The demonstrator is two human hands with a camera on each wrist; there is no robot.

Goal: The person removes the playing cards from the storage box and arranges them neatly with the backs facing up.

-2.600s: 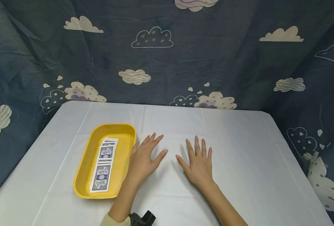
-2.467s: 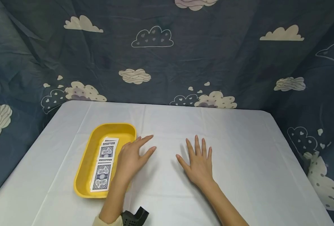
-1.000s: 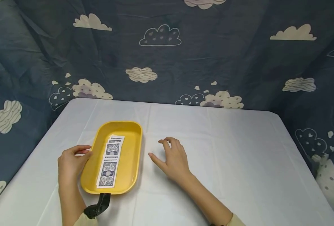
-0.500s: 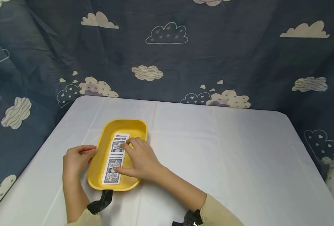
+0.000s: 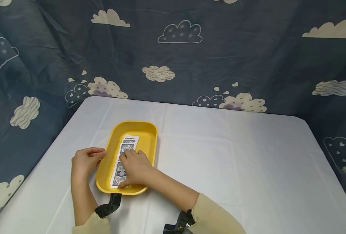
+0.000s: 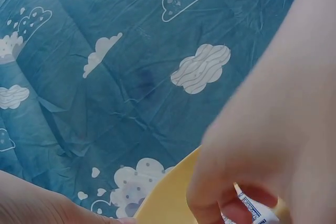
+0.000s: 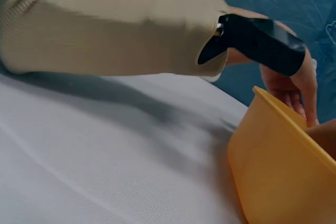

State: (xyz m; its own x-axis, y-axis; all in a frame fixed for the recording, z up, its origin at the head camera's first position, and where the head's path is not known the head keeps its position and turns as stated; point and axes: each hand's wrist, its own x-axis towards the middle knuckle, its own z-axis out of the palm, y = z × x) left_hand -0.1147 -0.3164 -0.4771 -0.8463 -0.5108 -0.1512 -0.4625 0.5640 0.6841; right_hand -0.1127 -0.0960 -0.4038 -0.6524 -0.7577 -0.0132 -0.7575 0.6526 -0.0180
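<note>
Several blue-and-white patterned playing cards (image 5: 128, 147) lie face down in an overlapping row inside a yellow tray (image 5: 149, 136). My left hand (image 5: 85, 162) pinches the tray's left rim between thumb and fingers. Inside the tray, my right hand (image 5: 136, 167) arches over the nearest cards, its thumb by their near end and its curled fingers farther along, gripping them. That hand covers part of the row. In the left wrist view, a bit of card (image 6: 257, 211) shows between the right hand's curled fingers.
The tray stands on a white-covered table (image 5: 219, 162), left of the middle. A dark blue curtain (image 5: 196, 65) with a cloud print hangs behind and beside it. Black wrist cameras (image 5: 109, 206) are strapped to both forearms.
My left hand has moved from the tray's right side to its left rim. The right hand has gone from the bare tabletop into the tray and closed over the cards. The view has shifted.
</note>
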